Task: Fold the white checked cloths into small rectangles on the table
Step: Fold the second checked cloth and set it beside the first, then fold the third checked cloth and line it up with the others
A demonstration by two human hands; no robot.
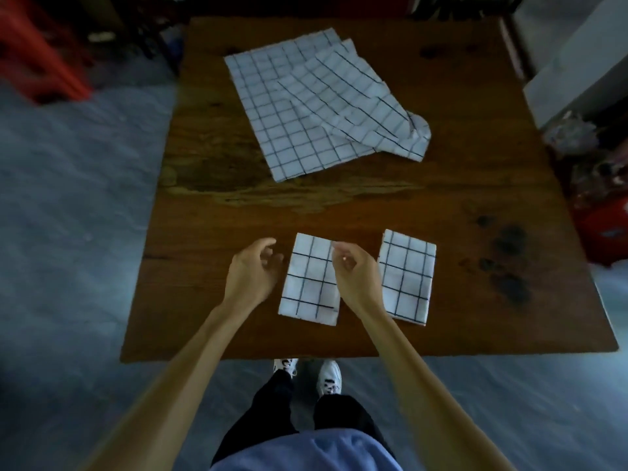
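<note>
Two white checked cloths already lie folded into small rectangles near the table's [210,311] front edge: the middle folded cloth [307,283] just in front of the person, and the right folded cloth [406,277] beside it, apart by a narrow strip of wood. Toward the far edge, the unfolded cloths [306,110] lie spread and overlapping, the upper one rumpled with its right corner bunched; there look to be two layers, though I cannot tell for sure. All are white with a thin dark grid. The left hand [253,270] hovers just left of the middle folded cloth, fingers loosely curled and holding nothing. The right hand [353,271] hangs over that cloth's right edge, thumb and forefinger close together but, as far as shows, gripping nothing. The fabric looks light, thin and limp, so it should crease readily and slide on the wood; the spread cloth is probably best taken by two adjacent corners and drawn flat before folding.
</note>
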